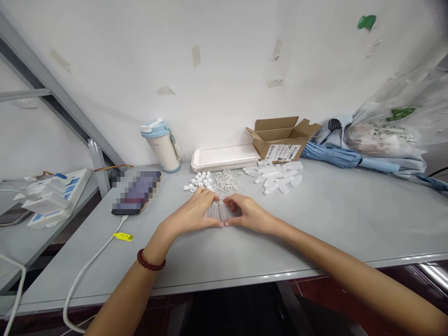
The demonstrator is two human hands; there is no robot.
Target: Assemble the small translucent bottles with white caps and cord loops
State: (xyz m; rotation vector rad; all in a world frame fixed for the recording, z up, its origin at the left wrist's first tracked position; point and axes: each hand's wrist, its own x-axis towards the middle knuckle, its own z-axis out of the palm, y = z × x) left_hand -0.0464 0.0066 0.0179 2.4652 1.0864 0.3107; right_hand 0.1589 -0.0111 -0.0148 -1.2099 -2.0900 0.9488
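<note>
A few small translucent plastic tubes (pixel 219 212) stand side by side on the grey table, framed by both hands. My left hand (pixel 192 211) curves round their left side, thumb low and fingers at the top. From the right, my right hand (pixel 251 213) does the same, its thumb tip nearly meeting the left one. Just beyond my fingers lie a heap of white caps (pixel 199 181) and a tangle of thin white cords (pixel 227 181). More translucent tubes (pixel 275 176) are piled to the right of the cords.
Against the wall are a white tray (pixel 226 156), an open cardboard box (pixel 280 140) and a cream tumbler (pixel 164 147). A phone (pixel 136 192) with a white cable (pixel 91 261) lies left. A blue folded umbrella (pixel 332 155) and plastic bags (pixel 392 126) fill the back right.
</note>
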